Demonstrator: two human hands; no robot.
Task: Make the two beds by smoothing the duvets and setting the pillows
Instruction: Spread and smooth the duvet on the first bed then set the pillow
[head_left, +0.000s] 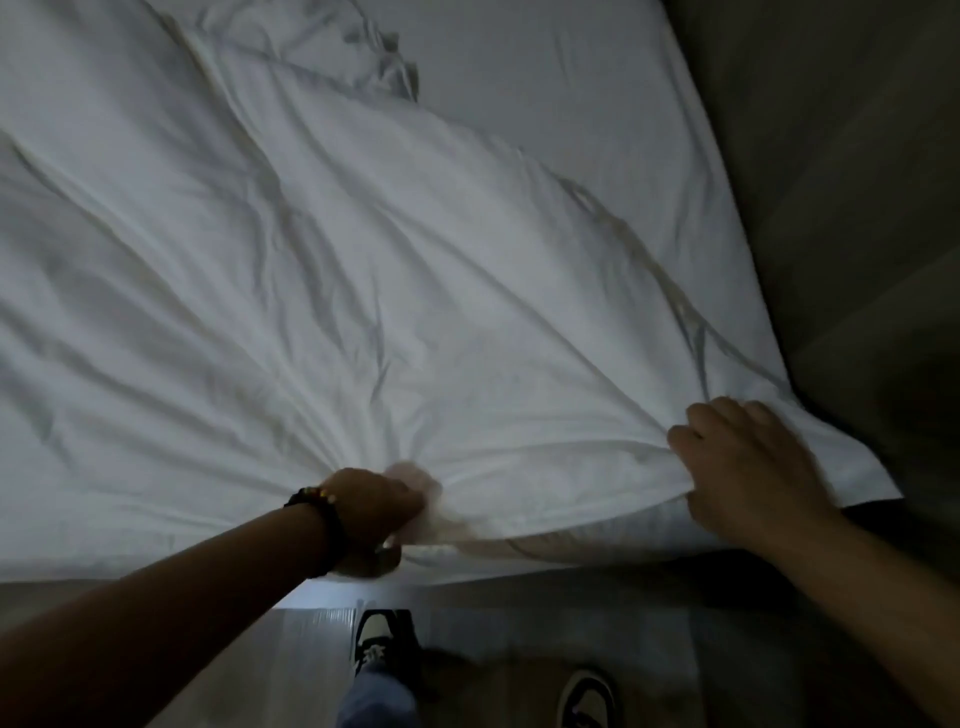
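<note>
Head cam: white duvet (363, 270) lies rumpled across the bed, near edge bunched at the foot. Left hand (379, 512) fists a gather of cloth, creases fanning out from it. Right hand (748, 467) curls over the edge nr the corner, gripping. Looks like the smoothing step, early on. Next, I'd say: pull taut w/ both hands, even tension. No pillows in view.

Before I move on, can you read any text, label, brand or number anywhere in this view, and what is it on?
None readable.
The white duvet shows no tag or print.
The wristband on the left hand carries no legible marks.
The shoes show dark and light panels only, too dim and blurred for any brand.
</note>
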